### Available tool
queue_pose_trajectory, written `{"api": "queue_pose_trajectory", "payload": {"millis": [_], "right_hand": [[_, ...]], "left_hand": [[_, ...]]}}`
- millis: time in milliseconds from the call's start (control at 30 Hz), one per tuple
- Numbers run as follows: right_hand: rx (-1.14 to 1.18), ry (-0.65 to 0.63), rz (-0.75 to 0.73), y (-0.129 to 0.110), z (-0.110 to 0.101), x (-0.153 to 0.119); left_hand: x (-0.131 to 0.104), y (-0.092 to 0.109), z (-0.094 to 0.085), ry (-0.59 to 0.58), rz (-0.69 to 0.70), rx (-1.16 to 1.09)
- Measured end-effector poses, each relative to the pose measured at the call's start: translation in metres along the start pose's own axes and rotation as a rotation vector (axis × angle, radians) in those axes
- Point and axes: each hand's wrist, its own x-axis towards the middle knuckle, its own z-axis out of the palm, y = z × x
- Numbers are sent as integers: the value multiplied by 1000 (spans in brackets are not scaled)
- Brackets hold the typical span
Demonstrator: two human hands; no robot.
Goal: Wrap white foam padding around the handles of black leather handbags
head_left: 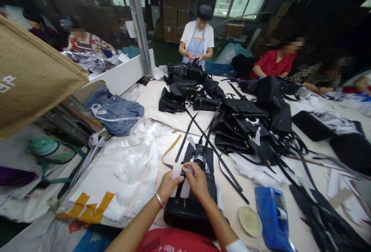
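A black leather bag lies on the table right in front of me, its straps running away from me. Above it, my left hand pinches a white strip, paper or foam, between thumb and fingers. My right hand is closed beside it, fingertips meeting near the left thumb at a black strap. What the right fingertips grip is too small to make out. A second white strip hangs below the fingers, over the bag. White wrapping shows around the strap's buckle.
Piled black bags lie to the right, more bags farther back. White sheets and a denim garment lie left. A blue tape dispenser and a round tin stand right. A co-worker stands opposite.
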Motion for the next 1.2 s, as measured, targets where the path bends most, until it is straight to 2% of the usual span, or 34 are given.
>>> {"api": "queue_pose_trajectory", "payload": {"millis": [233,400,467,600,667,733,800,933,1100,1200], "right_hand": [[48,3,95,4,2,-2],[130,13,133,8,2,-4],[289,-15,197,14,-2,-6],[762,-90,481,36,-10,-13],[848,-175,557,46,-10,-17],[848,-272,554,52,-7,-20],[828,-313,501,51,-3,-20],[799,-292,398,40,1,-15],[735,-242,403,27,0,-10],[653,-169,397,26,-1,-8]], "left_hand": [[1,9,-8,-42,-102,21],[3,12,-4,-42,-81,70],[1,13,-1,-42,-51,68],[-3,17,4,-35,-24,41],[-4,19,6,-54,-29,24],[-4,19,7,-84,-32,12],[-4,19,9,-103,-26,17],[-3,18,11,-76,53,106],[-1,14,13,-95,193,262],[-3,13,16,-106,207,285]]}}
